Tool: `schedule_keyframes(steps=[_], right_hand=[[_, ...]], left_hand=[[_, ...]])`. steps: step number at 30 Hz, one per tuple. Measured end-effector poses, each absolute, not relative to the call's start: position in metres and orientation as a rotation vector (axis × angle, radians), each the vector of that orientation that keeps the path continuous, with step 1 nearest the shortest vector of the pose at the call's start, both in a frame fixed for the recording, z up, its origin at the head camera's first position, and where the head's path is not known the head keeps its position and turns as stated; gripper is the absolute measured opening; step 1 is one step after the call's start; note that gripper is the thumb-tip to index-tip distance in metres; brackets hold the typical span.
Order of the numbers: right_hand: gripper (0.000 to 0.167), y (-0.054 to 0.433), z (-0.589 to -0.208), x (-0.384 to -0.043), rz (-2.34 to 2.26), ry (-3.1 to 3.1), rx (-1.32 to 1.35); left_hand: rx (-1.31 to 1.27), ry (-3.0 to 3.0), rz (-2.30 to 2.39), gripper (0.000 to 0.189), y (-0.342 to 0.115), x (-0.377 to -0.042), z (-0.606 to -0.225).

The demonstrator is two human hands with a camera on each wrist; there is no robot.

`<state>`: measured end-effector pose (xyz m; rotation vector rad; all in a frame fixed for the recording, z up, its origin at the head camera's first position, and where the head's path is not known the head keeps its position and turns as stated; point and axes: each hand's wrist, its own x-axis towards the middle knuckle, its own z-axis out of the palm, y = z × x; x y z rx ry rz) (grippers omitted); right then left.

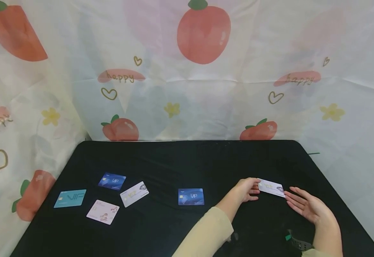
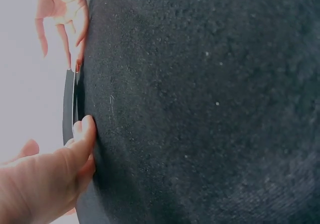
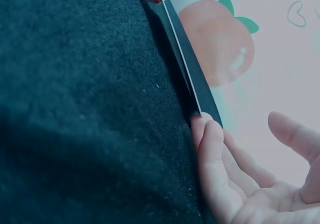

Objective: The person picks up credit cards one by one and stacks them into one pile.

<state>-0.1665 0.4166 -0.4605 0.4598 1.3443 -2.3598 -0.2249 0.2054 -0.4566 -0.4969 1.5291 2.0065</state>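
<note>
Where the backdrop (image 1: 206, 100) hangs: pale, creased fabric printed with red fruit, hearts and flowers, cut off at the top.
Cloth (image 1: 154, 235): black, faintly fuzzy and flecked with pale specks in the wrist views; its near edge is out of frame.
Teal card (image 1: 70, 198): farthest left, flat, a rectangle with rounded corners.
Pink card (image 1: 103, 212): just right of the teal one and nearer; its small print is hard to make out.
Blue card (image 1: 112, 181): slightly askew, marked VIP, beyond the pink one.
White card (image 1: 134, 194): slanted, beside the blue one, with faint gold lettering.
Middle card (image 1: 191, 197): also blue, lying nearly straight, well apart from that group.
Left hand (image 1: 246, 189): fingers slightly bent and close together, tips pinching the left end of the held card (image 1: 271, 187).
Held card: thin, stiff, white with gold letters, raised above the cloth between both hands (the wrist views catch it edge-on, hiding its face).
Right hand (image 1: 312, 210): spread fairly wide, fingers nearly straight, tips touching the held card's right end, thumb apart; whether they squeeze it, I cannot tell.
Strap (image 1: 300, 244): dark, with a green tab, by the right wrist, partly hidden.
</note>
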Motion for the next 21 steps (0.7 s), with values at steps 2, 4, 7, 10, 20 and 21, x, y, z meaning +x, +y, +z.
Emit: schedule_keyframes(steps=[2, 4, 7, 10, 20, 21], right_hand=[[0.028, 0.416, -0.46, -0.166, -2.366, 1.339, 0.466], [0.027, 0.415, -0.461, -0.166, -2.367, 1.342, 0.465], [0.027, 0.413, -0.462, -0.166, -2.363, 1.35, 0.466], [0.028, 0.41, -0.463, -0.166, -2.361, 1.355, 0.466], [0.025, 0.403, -0.461, -0.168, -2.342, 1.361, 0.46], [0.025, 0.402, -0.461, -0.168, -2.341, 1.359, 0.456]], left_hand=[[-0.489, 1.533, 2.008, 0.015, 0.205, -0.224, -0.457], [-0.488, 1.546, 2.013, 0.012, 0.203, -0.224, -0.457], [-0.495, 1.579, 2.018, 0.007, 0.2, -0.223, -0.457], [-0.503, 1.61, 2.023, 0.004, 0.197, -0.221, -0.458], [-0.557, 1.712, 2.039, 0.006, 0.19, -0.218, -0.463], [-0.561, 1.709, 2.045, 0.006, 0.19, -0.217, -0.463]])
